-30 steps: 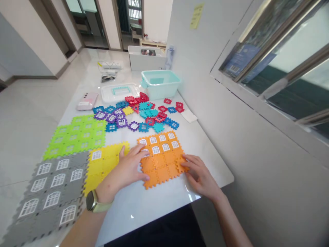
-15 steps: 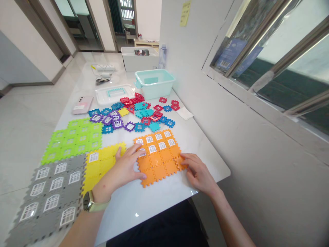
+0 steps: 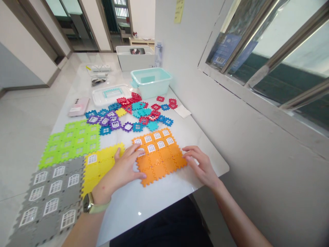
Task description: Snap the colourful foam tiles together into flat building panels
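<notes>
A flat panel of interlocked orange tiles lies in front of me, with white arched windows in its far rows. My left hand rests at the panel's left side, fingers spread over its edge and thumb near the near-left corner. Just off the right edge is my right hand, its fingers apart and nothing in them. To the left lie a yellow tile panel, partly behind my left hand, a grey tile panel with white windows, and a light green tile panel.
Loose red, blue, teal and purple tiles are heaped beyond the panels. Behind them stand a mint plastic bin and its white lid. A pink phone lies at left. The wall runs along the right.
My right hand has drawn back to the right from the orange panel. The tile at its right edge now sits flush with the rest. My left hand stays in place.
</notes>
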{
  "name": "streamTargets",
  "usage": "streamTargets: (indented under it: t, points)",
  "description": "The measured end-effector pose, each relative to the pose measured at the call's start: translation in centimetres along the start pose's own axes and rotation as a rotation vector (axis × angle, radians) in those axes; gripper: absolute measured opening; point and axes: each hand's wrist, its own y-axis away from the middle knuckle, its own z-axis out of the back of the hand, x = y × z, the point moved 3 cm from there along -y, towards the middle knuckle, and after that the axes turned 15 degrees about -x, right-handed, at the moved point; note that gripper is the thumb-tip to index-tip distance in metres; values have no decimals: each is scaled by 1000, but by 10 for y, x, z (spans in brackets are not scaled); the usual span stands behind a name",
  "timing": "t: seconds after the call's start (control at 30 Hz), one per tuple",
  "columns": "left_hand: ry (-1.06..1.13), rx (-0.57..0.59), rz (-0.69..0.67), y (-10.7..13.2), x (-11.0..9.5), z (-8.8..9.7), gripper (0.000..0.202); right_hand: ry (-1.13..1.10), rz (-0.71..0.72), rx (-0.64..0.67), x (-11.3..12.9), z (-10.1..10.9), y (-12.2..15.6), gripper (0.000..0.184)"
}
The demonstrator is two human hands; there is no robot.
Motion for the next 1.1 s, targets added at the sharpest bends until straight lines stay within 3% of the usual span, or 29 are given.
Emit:
streamTargets:
  t: [0.1, 0.17, 0.3, 0.43, 0.6, 0.7, 0.8, 0.93, 1.1]
  points:
    - [-2, -9, -5, 1, 0, 0, 68, -429, -220, -119, 10, 2, -19, 51]
    - [1, -22, -8, 1, 1, 0, 66, -632, -358, -37, 12, -10, -27, 59]
    - [30, -36, -28, 2, 0, 0, 65, -597, -552, 139, -2, -52, -27, 62]
    - [51, -48, -36, 2, -1, -2, 65, -529, -592, 94, -21, -74, -20, 56]
    - [63, -52, -30, 3, 0, -4, 69, -372, -416, 45, -24, -70, -17, 56]
    - [67, -59, -26, 3, 0, -3, 70, -68, -119, 132, -12, -71, -13, 47]
    - [87, -75, -42, 4, -3, -1, 68, 210, 202, 187, 5, -75, -6, 21]
    - [184, -54, -131, 4, -14, 2, 58, 455, 265, 258, 10, -76, 7, 63]
    - [205, -227, -239, 0, -17, 12, 40, 557, 265, 341, 0, -57, 24, 73]
